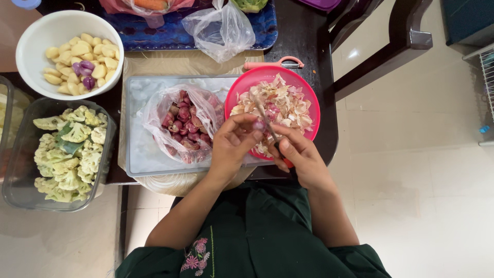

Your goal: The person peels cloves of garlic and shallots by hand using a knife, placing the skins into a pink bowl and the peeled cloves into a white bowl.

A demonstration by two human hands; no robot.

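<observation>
Left of the pink bowl (309, 98), knobbly cauliflower pieces (69, 152) are held in a clear rectangular tub (15, 195); smooth pale garlic cloves (77, 59) fill a round white bowl (31, 36). Beside the pink bowl, a crinkled clear bag of shallots (182, 126) is seen. Over the bowl's near rim, a small shallot (259, 125) is pinched in the left hand (232, 149). A knife (267, 123) is gripped by the right hand (301, 157), its long axis slanting away across the papery peels (283, 103).
</observation>
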